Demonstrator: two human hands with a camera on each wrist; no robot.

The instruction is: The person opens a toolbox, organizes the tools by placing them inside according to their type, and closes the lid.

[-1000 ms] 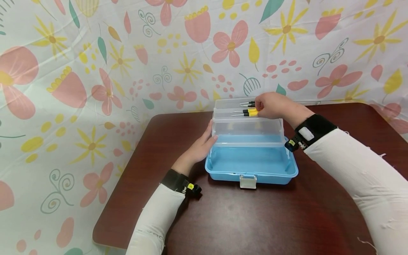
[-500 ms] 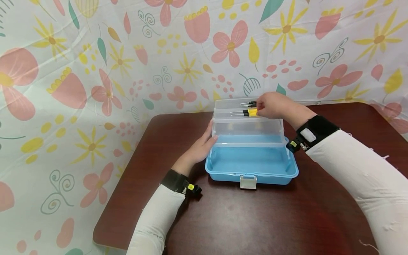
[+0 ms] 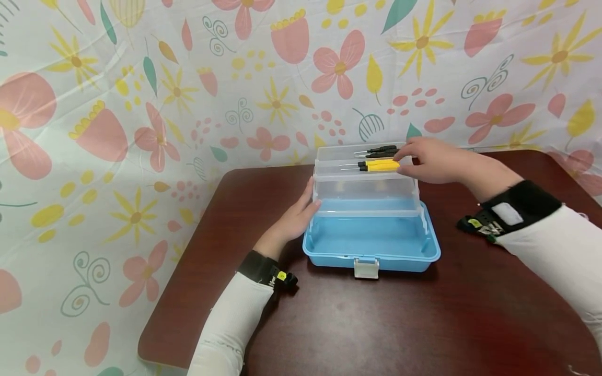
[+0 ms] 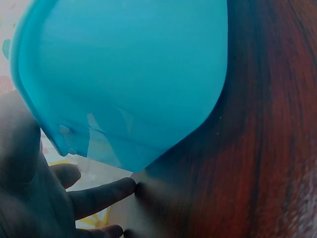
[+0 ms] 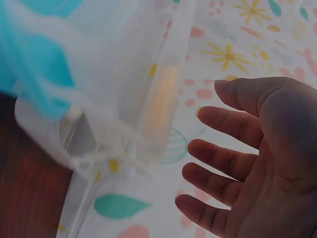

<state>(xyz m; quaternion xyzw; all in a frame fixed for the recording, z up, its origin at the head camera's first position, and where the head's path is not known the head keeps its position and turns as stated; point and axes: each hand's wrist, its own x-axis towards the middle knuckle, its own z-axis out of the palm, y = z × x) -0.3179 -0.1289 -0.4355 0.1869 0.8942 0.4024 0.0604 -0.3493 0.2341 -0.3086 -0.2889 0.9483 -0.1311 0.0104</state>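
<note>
Fingers of your right hand have released two yellow-handled metal screwdrivers, apparently stowed in the translucent plastic tray, your left hand straight-fingered.

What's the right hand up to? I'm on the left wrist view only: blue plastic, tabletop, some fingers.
Observer: The right hand is beside the handle ends in the head view; the right wrist view shows its fingers spread, holding nothing.
Operator: Anything stored up top?
Observer: Yes, two yellow-handled tools lie side by side in the clear upper section, with black-handled tools behind them.
Operator: Front of the box?
Observer: A whitish latch sits mid-front on the blue base.
</note>
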